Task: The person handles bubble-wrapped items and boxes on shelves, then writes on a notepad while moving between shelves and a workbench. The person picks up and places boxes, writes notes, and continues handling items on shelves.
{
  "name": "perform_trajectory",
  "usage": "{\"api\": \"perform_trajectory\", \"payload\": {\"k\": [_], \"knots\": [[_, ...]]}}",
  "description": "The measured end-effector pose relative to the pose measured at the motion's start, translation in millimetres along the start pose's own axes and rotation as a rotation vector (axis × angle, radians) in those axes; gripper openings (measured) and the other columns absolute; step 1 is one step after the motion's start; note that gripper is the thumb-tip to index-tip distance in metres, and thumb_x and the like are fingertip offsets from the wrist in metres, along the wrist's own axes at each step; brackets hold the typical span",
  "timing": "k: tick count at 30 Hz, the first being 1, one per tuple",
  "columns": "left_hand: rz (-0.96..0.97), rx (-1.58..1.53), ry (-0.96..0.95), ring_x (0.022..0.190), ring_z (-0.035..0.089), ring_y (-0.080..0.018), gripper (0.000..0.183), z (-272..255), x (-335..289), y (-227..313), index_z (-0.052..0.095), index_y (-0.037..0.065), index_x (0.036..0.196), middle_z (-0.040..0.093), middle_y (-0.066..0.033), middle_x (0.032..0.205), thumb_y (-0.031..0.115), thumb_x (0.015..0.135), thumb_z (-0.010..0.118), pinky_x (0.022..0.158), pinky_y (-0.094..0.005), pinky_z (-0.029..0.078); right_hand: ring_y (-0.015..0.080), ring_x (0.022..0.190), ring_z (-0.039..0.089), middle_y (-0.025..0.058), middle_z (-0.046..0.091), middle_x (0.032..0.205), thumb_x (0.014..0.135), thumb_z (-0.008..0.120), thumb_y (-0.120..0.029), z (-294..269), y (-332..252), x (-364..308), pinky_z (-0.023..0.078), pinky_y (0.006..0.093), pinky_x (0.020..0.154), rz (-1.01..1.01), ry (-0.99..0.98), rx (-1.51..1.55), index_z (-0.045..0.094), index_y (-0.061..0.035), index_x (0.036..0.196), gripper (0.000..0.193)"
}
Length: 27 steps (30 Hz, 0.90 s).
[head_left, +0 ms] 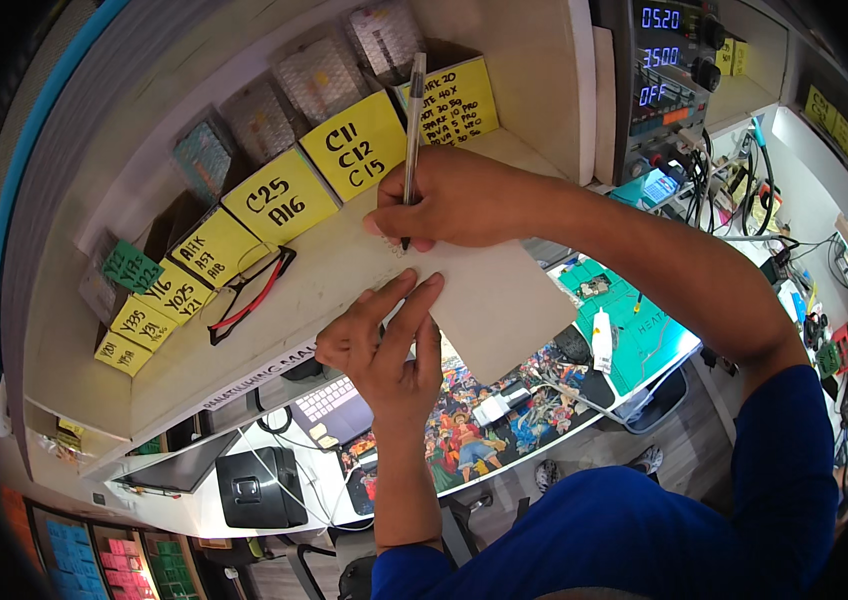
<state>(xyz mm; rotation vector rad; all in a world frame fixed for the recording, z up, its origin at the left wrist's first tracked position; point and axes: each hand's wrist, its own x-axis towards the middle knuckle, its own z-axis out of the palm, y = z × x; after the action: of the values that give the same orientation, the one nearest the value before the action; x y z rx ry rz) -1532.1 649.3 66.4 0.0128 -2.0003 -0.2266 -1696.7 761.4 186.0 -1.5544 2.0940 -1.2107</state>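
Note:
A pen (415,130) with a clear barrel and black tip stands nearly upright in my right hand (469,200), its fingers closed around the lower part. The tip is at the upper left part of a plain greyish-beige card (509,305), where small dark marks show. Part of the card rests on the shelf (334,250) and the rest juts out past the shelf's front edge. My left hand (384,335) is beside the card's left edge, fingers extended and apart, fingertips near the shelf surface. It grips nothing.
Black-and-red eyeglasses (254,293) lie on the shelf to the left. Behind stand boxes with yellow labels (349,145) and bubble-wrapped packets (319,80). A power supply (669,75) is at upper right. Below are a laptop (329,405), a teal mat (634,330) and a black box (261,487).

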Motion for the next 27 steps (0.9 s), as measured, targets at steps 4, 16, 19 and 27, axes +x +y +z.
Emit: {"api": "perform_trajectory", "payload": {"k": [4, 16, 19, 27], "knots": [[-0.009, 0.007, -0.002, 0.119, 0.046, -0.0220, 0.032, 0.7, 0.9, 1.6, 0.083, 0.020, 0.117, 0.074, 0.0047, 0.126, 0.009, 0.089, 0.072, 0.111, -0.0374, 0.038, 0.0117, 0.061, 0.059, 0.0008, 0.067, 0.067, 0.102, 0.066, -0.039, -0.5, 3.0, 1.0, 0.046, 0.0320, 0.059, -0.013, 0.031, -0.029, 0.071, -0.0055, 0.085, 0.038], [0.002, 0.010, 0.037, 0.117, 0.049, -0.0176, 0.036, -0.9, 0.5, 1.5, 0.083, 0.026, 0.119, 0.074, 0.0102, 0.126, 0.012, 0.086, 0.078, 0.109, -0.0348, 0.032, 0.0108, 0.064, 0.061, 0.0014, 0.067, 0.069, 0.102, 0.067, -0.039, 1.3, 4.2, 1.7, 0.048, 0.0310, 0.061, -0.018, -0.009, -0.024, 0.072, -0.0064, 0.087, 0.036], [0.013, 0.023, 0.020, 0.117, 0.050, -0.0183, 0.039, -3.3, -1.6, -0.1, 0.082, 0.026, 0.120, 0.074, 0.0091, 0.126, 0.010, 0.085, 0.077, 0.110, -0.0362, 0.033, 0.0117, 0.066, 0.064, 0.0033, 0.070, 0.073, 0.102, 0.068, -0.038, 0.7, 0.5, -0.2, 0.050, 0.0310, 0.063, -0.029, 0.024, 0.100, 0.073, -0.0053, 0.090, 0.036], [0.153, -0.052, 0.024, 0.114, 0.064, -0.0335, 0.033, 2.7, 2.6, -33.5, 0.079, 0.007, 0.122, 0.074, -0.0138, 0.127, 0.024, 0.109, 0.053, 0.105, -0.0486, 0.044, 0.0318, 0.083, 0.070, 0.0143, 0.073, 0.090, 0.111, 0.055, -0.033, 30.8, 44.6, 35.4, 0.056, 0.0398, 0.077, -0.721, 0.493, 0.023, 0.070, -0.0015, 0.105, 0.036]]}}
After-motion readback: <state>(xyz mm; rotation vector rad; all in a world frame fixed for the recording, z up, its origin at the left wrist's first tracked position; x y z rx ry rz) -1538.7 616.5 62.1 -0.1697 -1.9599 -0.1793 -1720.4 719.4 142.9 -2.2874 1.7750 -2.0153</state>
